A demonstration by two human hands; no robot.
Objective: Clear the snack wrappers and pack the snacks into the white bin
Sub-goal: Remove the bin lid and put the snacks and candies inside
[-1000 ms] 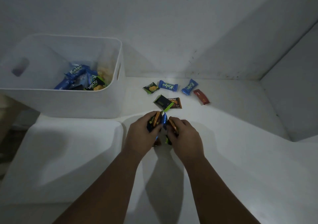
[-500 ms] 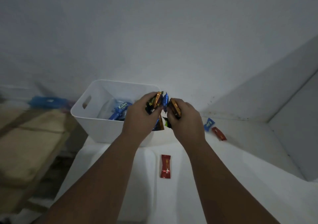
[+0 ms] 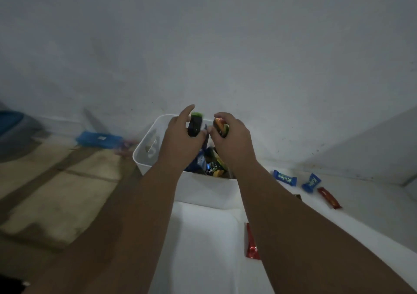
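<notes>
Head view. The left hand [image 3: 180, 133] and right hand [image 3: 233, 137] are over the white bin [image 3: 155, 151], far left on the surface [image 3: 203, 237]. Left fingers [image 3: 188, 110] hold a black-and-green packet [image 3: 195, 124]; right fingers [image 3: 223, 116] grip an orange packet [image 3: 220, 125]. Snacks [image 3: 213, 167] lie in the bin. Right of it lie two blue candies [image 3: 284, 178] [image 3: 311, 182] and two red bars [image 3: 329, 197] [image 3: 251, 243].

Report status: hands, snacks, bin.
Left hand grips black-green pack, right hand grips orange pack, both above white bin. Blue packs and red bars lie outside on the white surface. Path into bin unobstructed.
</notes>
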